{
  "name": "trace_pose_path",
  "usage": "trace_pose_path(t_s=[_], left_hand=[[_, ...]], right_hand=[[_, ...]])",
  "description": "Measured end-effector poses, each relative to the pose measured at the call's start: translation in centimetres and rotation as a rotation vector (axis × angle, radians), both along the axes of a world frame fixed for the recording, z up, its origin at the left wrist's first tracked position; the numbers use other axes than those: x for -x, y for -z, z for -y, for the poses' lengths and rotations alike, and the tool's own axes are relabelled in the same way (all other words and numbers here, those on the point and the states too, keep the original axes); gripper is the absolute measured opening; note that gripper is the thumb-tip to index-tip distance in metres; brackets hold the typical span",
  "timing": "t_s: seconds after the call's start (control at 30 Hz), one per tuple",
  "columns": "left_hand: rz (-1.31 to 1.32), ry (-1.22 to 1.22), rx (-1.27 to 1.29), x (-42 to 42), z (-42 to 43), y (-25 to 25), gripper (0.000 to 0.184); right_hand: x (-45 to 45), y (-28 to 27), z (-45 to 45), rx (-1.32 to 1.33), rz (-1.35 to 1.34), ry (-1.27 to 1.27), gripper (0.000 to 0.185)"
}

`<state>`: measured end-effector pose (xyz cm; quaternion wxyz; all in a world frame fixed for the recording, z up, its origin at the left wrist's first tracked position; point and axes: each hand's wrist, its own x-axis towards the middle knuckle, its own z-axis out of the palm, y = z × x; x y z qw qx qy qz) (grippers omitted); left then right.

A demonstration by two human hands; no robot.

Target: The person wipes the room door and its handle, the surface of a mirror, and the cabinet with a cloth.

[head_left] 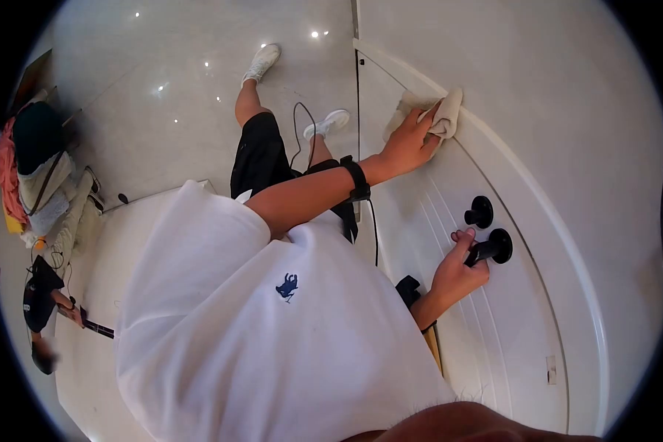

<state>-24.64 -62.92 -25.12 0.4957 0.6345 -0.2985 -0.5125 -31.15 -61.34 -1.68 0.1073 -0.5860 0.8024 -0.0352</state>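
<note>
My left hand [407,149], a black band at its wrist, reaches across my body and grips a beige cloth [448,116]. The folded cloth lies against the white door [412,214] near its edge. Lower on the same door, my right hand [458,276] is closed around a black door handle [492,249]. Beside that handle a round black knob [479,211] sticks out, close to my right fingertips. My fingers partly hide the handle's shaft.
A white door frame [552,214] runs along the right. Dark cables [297,121] hang near my legs. At the left, clothes [43,158] are heaped, and another person [43,295] in dark clothing holds a dark, long object [98,328]. Pale glossy floor [162,59] lies around my white shoes.
</note>
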Motion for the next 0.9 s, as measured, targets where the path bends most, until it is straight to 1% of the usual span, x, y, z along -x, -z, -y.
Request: trace_pose_path(t_s=[0.03, 0.17, 0.23, 0.27, 0.33, 0.47, 0.53, 0.67, 0.73, 0.77, 0.83, 0.87, 0.9], left_hand=[[0.05, -0.038, 0.071, 0.0, 0.0, -0.1, 0.072], [0.026, 0.036, -0.025, -0.7, 0.6, 2.0, 0.074], [0.116, 0.055, -0.067, -1.3, 1.1, 3.1, 0.073], [0.112, 0.056, -0.069, -1.6, 1.1, 3.3, 0.073], [0.136, 0.023, 0.051, -1.9, 1.2, 3.5, 0.07], [0.111, 0.094, 0.117, -3.1, 1.8, 0.0, 0.069], [0.024, 0.07, 0.169, -3.0, 2.0, -0.9, 0.073], [-0.04, 0.017, 0.194, -2.3, 1.7, 0.4, 0.07], [-0.02, 0.026, 0.082, -1.8, 1.8, 2.1, 0.067], [-0.017, 0.025, 0.082, -1.9, 2.1, 2.4, 0.067], [-0.1, 0.074, 0.096, -2.5, 1.9, 2.6, 0.066], [-0.102, 0.087, 0.089, -2.3, 1.8, 3.6, 0.066], [-0.048, 0.063, 0.087, -1.9, 1.8, 4.4, 0.067]], right_hand=[[0.0, 0.0, 0.0, -0.011, -0.017, 0.008, 0.035], [0.0, 0.2, -0.2, 0.013, -0.016, 0.021, 0.035], [0.1, 0.3, -0.1, 0.046, -0.007, -0.007, 0.03], [0.1, 0.3, -0.2, 0.044, -0.01, -0.007, 0.03], [0.3, 0.4, -0.2, 0.057, -0.004, -0.018, 0.032], [0.0, 0.4, -0.2, 0.058, 0.018, 0.002, 0.032], [0.0, 0.4, -0.2, 0.053, 0.005, -0.001, 0.033], [0.5, 0.8, -0.3, 0.073, 0.034, 0.002, 0.034], [1.0, 1.2, -0.4, 0.068, 0.08, 0.067, 0.034], [1.5, 1.4, -0.4, 0.068, 0.084, 0.066, 0.034], [2.0, 1.0, -0.9, 0.112, 0.122, 0.08, 0.031], [1.6, 0.8, -1.1, 0.148, 0.153, 0.127, 0.029], [1.3, 0.4, -1.2, 0.178, 0.173, 0.169, 0.028]])
